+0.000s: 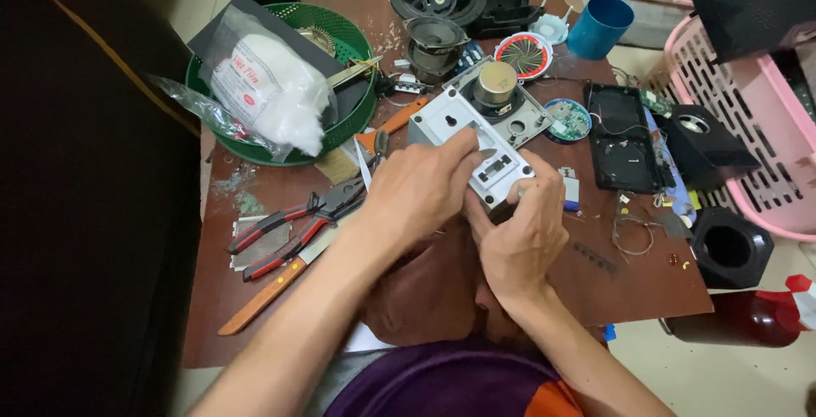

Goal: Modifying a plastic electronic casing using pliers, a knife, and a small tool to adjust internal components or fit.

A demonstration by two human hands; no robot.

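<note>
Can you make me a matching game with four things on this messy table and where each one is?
Things:
1. grey plastic casing
2. red-handled pliers
3. blue cup
4. green basket

Places:
A. at the far edge of the table, on the right
B. held in both hands, left hand and right hand
C. at the far left, with a bag of white stuffing in it
D. lying flat to the left of the hands

Pairs: 1-B, 2-D, 3-A, 4-C
</note>
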